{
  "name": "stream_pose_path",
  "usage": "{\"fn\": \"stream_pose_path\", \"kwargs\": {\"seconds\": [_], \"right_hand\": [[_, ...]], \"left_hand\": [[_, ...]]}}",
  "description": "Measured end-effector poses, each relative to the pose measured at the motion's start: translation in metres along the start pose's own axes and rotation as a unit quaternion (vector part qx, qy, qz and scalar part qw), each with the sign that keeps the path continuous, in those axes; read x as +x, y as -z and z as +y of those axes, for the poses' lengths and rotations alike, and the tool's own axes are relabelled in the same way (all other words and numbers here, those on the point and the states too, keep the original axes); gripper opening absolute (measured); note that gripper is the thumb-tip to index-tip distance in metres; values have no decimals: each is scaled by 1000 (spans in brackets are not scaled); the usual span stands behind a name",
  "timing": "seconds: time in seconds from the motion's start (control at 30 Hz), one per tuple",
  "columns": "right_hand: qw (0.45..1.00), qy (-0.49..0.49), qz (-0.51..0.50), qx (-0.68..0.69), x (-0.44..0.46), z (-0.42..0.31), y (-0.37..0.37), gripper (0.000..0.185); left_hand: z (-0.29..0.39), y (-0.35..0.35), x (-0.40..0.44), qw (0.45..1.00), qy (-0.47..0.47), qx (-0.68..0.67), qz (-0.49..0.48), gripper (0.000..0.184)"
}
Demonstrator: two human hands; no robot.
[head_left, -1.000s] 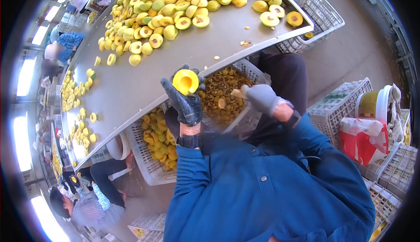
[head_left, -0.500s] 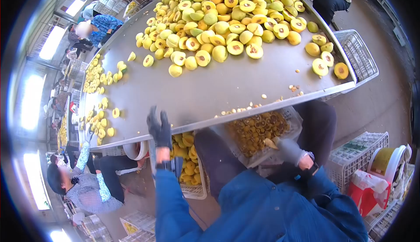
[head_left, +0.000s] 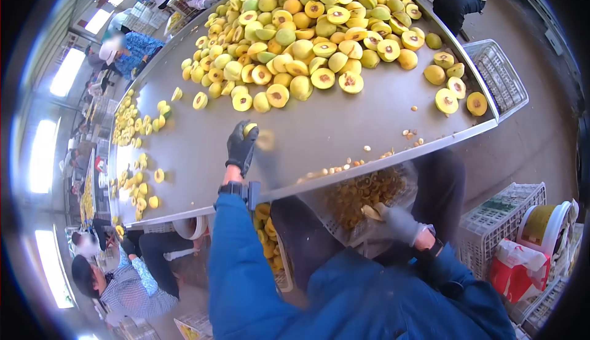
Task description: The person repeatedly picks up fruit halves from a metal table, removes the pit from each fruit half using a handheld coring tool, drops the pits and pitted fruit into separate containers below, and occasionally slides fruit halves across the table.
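Note:
My left hand, in a dark glove, is closed around a yellow peach half just above the metal table. A blurred pale yellow shape shows beside it, too smeared to name. Beyond lies a large heap of yellow peaches, many halved with brown pits or hollows showing. My right hand, in a grey glove, is low in front of my lap, gripping a small tan tool whose kind I cannot make out. Below the table edge, next to that hand, sits a crate of brown pits and scraps.
Peach pieces lie along the table's left end. Pale kernels dot the near rim. A crate of yellow peach pieces stands under the table. White crates and a bucket are at right. Co-workers sit around.
My left hand has moved from the table's near edge forward over it, going from spread fingers to holding a peach half. My right hand has shifted slightly left and down with its tool.

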State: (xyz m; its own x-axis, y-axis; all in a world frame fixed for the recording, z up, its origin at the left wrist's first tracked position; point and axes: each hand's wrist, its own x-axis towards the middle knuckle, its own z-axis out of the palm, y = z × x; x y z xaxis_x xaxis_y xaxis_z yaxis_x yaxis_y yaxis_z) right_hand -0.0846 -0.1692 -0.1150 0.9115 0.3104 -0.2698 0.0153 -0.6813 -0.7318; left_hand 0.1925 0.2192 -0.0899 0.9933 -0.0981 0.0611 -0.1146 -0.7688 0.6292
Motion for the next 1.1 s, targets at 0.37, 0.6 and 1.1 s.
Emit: {"fn": "stream_pose_path", "kwargs": {"seconds": [0.37,0.6,1.1], "right_hand": [[969,158,187,21,-11,-127,48,23],[960,171,217,-41,-33,-134,58,24],[977,152,149,-14,-38,-106,50,26]], "left_hand": [[174,-25,-220,854,64,-517,-8,48],[204,-34,-243,846,62,-529,2,44],[254,-53,-215,913,38,-397,86,51]]}}
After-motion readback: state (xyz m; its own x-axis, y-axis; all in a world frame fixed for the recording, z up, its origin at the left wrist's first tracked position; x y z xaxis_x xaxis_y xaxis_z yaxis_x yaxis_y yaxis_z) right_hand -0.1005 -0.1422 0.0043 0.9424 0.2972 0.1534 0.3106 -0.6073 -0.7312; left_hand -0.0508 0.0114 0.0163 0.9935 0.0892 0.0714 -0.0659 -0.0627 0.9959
